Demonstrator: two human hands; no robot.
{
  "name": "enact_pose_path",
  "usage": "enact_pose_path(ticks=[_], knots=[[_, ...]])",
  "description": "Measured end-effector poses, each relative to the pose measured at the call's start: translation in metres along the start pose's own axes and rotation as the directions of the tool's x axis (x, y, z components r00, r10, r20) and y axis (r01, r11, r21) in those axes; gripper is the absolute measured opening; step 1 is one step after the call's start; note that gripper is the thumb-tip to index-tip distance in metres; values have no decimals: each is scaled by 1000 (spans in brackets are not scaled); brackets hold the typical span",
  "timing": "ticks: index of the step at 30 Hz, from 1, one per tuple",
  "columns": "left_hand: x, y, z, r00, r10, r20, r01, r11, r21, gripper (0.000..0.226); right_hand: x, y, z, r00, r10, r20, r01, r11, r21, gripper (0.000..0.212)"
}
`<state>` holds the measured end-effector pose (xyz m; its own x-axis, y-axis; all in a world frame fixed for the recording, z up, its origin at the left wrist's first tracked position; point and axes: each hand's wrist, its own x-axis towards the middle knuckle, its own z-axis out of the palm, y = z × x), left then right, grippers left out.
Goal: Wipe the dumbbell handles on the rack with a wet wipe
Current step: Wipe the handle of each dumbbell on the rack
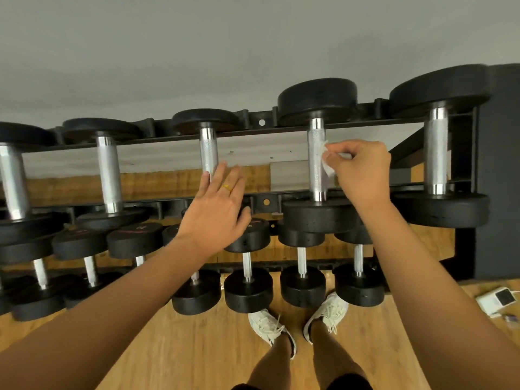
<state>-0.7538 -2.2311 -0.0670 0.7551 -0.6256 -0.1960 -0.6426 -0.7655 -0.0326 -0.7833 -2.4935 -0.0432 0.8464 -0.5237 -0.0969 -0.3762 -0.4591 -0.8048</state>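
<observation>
A black two-tier rack (261, 122) holds several black dumbbells with knurled steel handles. My right hand (361, 170) pinches a small white wet wipe (326, 161) and holds it against the right side of one top-tier dumbbell handle (316, 161). My left hand (218, 209) is spread with straight fingers. Its fingertips reach the lower part of the neighbouring dumbbell handle (208, 153) to the left and hide that handle's bottom end. A yellow ring sits on one finger.
More top-tier handles stand at far left (109, 170) and far right (436, 150). Smaller dumbbells (302, 263) fill the lower tier. My feet in white shoes (270, 327) stand on the wooden floor close to the rack. A white device (498, 301) lies on the floor at right.
</observation>
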Motion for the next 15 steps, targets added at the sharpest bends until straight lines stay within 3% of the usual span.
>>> enact_pose_path(ticks=[4, 8, 15], knots=[[-11, -27, 12, 979, 181, -92, -174, 981, 87, 67, -16, 7, 2, 1000, -1, -15, 1, 1000, -6, 20], [-10, -30, 28, 948, 162, -272, -158, 987, 40, 58, -18, 8, 2, 1000, -5, -28, 5, 1000, -19, 19], [-11, -30, 39, 889, 184, -419, -201, 980, 4, 43, -19, 2, 9, 996, 41, -78, -41, 999, 5, 19]])
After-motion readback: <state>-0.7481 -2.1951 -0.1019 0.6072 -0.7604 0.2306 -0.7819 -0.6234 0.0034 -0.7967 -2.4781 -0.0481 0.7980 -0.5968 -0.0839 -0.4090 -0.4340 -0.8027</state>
